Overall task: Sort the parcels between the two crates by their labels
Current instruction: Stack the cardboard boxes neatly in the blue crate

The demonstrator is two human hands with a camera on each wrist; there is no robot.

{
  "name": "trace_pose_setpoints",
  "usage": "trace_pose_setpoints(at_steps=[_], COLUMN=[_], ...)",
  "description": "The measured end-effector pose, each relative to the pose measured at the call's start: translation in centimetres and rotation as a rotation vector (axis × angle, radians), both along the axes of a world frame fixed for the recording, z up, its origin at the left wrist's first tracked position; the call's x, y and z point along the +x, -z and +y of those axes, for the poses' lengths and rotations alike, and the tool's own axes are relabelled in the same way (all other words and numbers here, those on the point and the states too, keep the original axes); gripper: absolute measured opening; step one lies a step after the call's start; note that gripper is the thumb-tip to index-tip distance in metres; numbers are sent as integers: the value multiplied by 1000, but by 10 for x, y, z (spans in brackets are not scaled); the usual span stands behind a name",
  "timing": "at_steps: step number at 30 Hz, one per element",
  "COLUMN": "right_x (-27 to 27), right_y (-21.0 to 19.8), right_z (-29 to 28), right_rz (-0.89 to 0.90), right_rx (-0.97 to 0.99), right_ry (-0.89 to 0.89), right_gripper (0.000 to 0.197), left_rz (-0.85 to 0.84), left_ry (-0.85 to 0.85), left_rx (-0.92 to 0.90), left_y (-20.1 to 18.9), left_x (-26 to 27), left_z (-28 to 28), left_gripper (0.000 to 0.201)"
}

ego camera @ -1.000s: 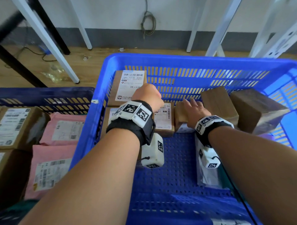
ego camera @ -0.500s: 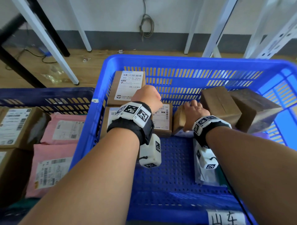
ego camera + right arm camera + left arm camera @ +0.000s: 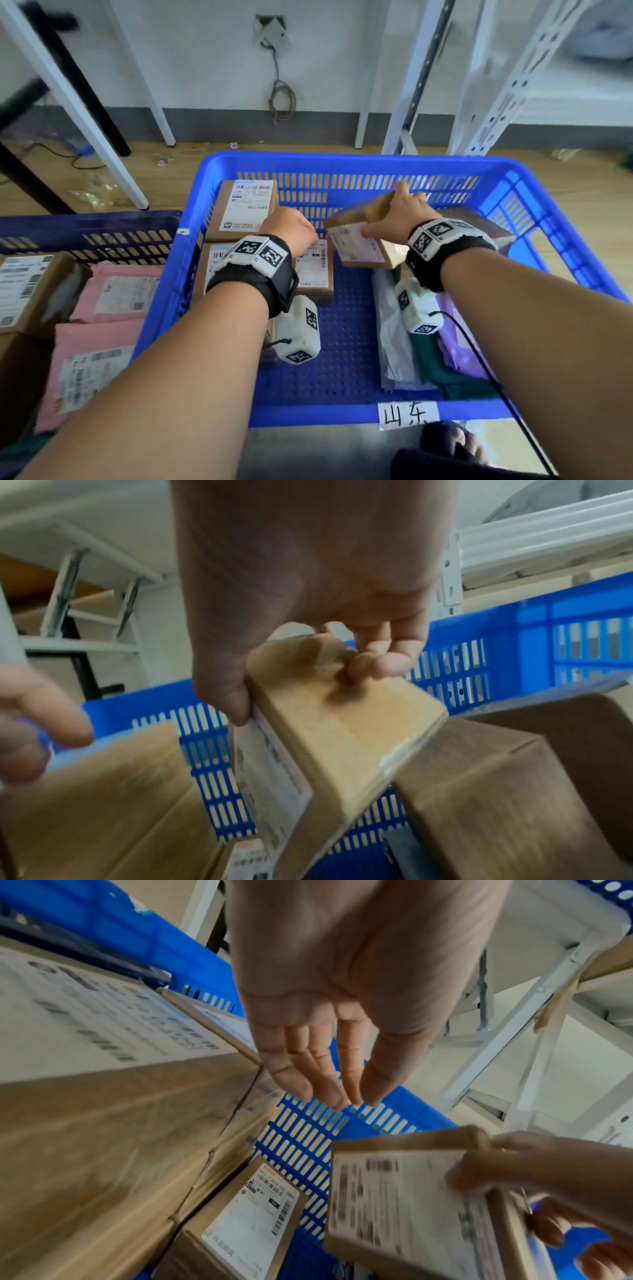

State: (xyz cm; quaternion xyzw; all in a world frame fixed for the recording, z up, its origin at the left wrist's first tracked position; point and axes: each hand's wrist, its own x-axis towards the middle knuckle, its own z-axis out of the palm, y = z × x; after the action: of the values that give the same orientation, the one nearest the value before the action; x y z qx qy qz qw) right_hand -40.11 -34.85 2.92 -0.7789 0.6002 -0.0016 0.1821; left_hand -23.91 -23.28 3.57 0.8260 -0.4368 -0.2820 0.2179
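A bright blue crate (image 3: 342,161) stands in front of me, and a dark blue crate (image 3: 92,222) stands to its left. My right hand (image 3: 394,214) grips a small cardboard parcel (image 3: 359,241) and holds it raised and tilted over the crate's middle, with its white label facing me. In the right wrist view, the thumb and fingers of my right hand (image 3: 308,685) clamp this parcel (image 3: 342,737) by its edges. My left hand (image 3: 291,228) hovers over two labelled boxes (image 3: 245,209) at the crate's back left. Its fingers (image 3: 308,1069) are straight and hold nothing.
Two brown boxes (image 3: 479,222) lie at the crate's back right, partly behind my right wrist. Grey and purple mailer bags (image 3: 394,342) lie on its floor. A handwritten tag (image 3: 407,414) hangs on the front rim. The left crate holds pink mailers (image 3: 113,298) and a cardboard box (image 3: 24,287).
My right hand closed round the small parcel, lifted it off the crate floor and tipped its label toward me. The left hand stayed over the labelled boxes.
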Motion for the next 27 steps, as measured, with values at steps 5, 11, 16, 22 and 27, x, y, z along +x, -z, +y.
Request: trace_pose_setpoints(at_steps=[5,11,16,22,27], right_x=[-3,-14,-22,-23,-25], right_y=[-14,-19,-19,-11,-2], right_z=[-3,8,10,8,8], right_rz=[-308,-854,-1017,-970,-850], right_rx=[159,645,839,874,910], right_ry=[297,516,489,383,293], right_gripper=[111,49,61,64,55], left_rz=[274,610,784,884,843], left_ry=[-161,-284,-339,-267,-263], left_rx=[24,70,49,-38,-37], left_y=[8,10,14,11,11], left_x=[-4,-16,-18,-21,-12], left_z=[0,-5,-8,-14,-14], left_gripper=[29,70,75,61,32])
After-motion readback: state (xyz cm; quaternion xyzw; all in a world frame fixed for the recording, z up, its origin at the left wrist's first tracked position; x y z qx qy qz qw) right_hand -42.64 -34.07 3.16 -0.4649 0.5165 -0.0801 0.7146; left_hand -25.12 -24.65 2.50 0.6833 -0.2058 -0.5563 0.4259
